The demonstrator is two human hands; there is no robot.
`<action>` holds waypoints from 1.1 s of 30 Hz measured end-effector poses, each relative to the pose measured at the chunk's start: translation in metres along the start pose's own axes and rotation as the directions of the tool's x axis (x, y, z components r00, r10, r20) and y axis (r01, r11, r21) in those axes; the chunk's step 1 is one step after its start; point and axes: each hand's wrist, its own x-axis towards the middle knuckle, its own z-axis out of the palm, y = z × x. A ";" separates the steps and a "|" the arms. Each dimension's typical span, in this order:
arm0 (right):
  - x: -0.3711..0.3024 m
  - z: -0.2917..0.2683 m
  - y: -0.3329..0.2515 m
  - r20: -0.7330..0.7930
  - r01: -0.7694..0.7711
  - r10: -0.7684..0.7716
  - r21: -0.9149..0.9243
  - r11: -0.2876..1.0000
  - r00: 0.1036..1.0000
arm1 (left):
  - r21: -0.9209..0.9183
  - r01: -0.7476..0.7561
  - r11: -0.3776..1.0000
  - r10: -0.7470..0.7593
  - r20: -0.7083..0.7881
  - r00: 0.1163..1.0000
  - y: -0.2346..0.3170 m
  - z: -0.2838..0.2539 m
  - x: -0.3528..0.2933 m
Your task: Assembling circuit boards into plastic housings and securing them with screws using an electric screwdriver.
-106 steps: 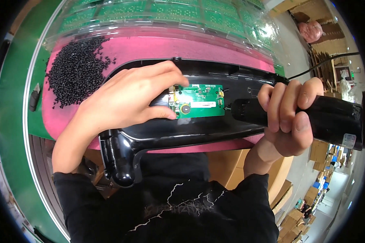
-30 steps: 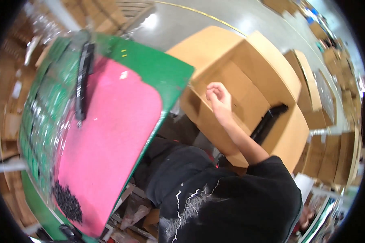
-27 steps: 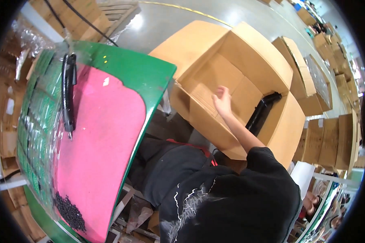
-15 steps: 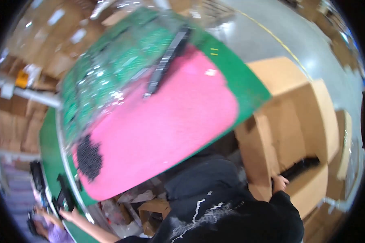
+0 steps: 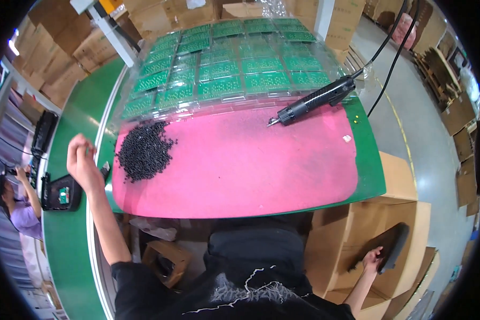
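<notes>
Above the left edge of the green work surface, my left hand [image 5: 84,162] is raised with its fingers curled in, and nothing shows in them. A black plastic housing [image 5: 63,193] with a small green circuit board inside lies beyond it on the green conveyor [image 5: 74,234]. At the lower right, my right hand [image 5: 372,260] grips a long black plastic cover [image 5: 394,246] over the open cardboard box [image 5: 360,216]. On the pink mat [image 5: 234,170], a heap of small black screws [image 5: 145,152] lies at the left. A black electric screwdriver [image 5: 314,102] rests at the mat's far right.
Clear plastic trays of green circuit boards [image 5: 224,66] cover the far side of the table. A co-worker [image 5: 24,205] handles something at the far left, near another black housing [image 5: 45,133]. The screwdriver's cable [image 5: 392,74] runs up at the right. A small carton [image 5: 168,261] stands below the table.
My left hand has come away from the black housing on the conveyor. My right hand has raised the black cover, which lay lower in the box. My view has turned and steadied.
</notes>
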 end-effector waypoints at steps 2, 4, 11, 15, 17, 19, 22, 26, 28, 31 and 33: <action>-0.009 0.121 0.041 0.109 -0.045 0.025 0.185 0.982 0.994 | -0.046 0.019 0.999 -0.013 0.111 0.994 0.008 0.043 -0.010; -0.027 0.192 0.080 0.377 -0.029 0.031 -0.011 1.000 0.926 | -0.053 -0.033 0.998 0.050 0.355 0.933 0.020 0.088 -0.028; -0.122 0.342 0.321 0.147 0.271 -0.251 -0.764 0.585 0.957 | -0.147 -0.203 0.968 0.239 0.786 0.570 0.059 0.185 -0.086; -0.138 0.323 0.339 0.373 0.217 0.407 -0.899 0.379 0.834 | 0.074 -0.168 0.983 -0.001 0.918 0.397 0.061 0.211 -0.099; -0.136 0.337 0.345 0.407 0.328 0.500 -0.913 0.241 0.764 | 0.157 -0.282 0.946 -0.072 0.954 0.292 0.052 0.210 -0.098; -0.129 0.349 0.348 0.337 0.243 0.472 -0.937 0.250 0.815 | 0.193 -0.341 0.920 -0.118 0.966 0.229 0.036 0.211 -0.095; -0.112 0.367 0.346 0.462 0.397 0.322 -0.884 0.248 0.826 | 0.221 -0.413 0.883 -0.121 0.959 0.254 0.022 0.203 -0.089; -0.103 0.425 0.332 0.470 0.452 0.480 -0.877 0.162 0.740 | 0.197 -0.483 0.853 -0.078 0.964 0.255 0.019 0.186 -0.071; -0.094 0.456 0.342 0.594 0.633 0.555 -0.760 0.147 0.583 | 0.220 -0.346 0.912 -0.138 0.959 0.247 0.019 0.183 -0.062; -0.075 0.519 0.409 0.728 0.948 0.669 -0.298 0.110 0.151 | 0.203 -0.390 0.898 -0.044 0.924 0.379 0.006 0.178 -0.071; -0.063 0.549 0.473 0.688 0.982 0.725 -0.148 0.114 0.019 | 0.234 -0.444 0.865 -0.001 0.886 0.464 0.001 0.177 -0.071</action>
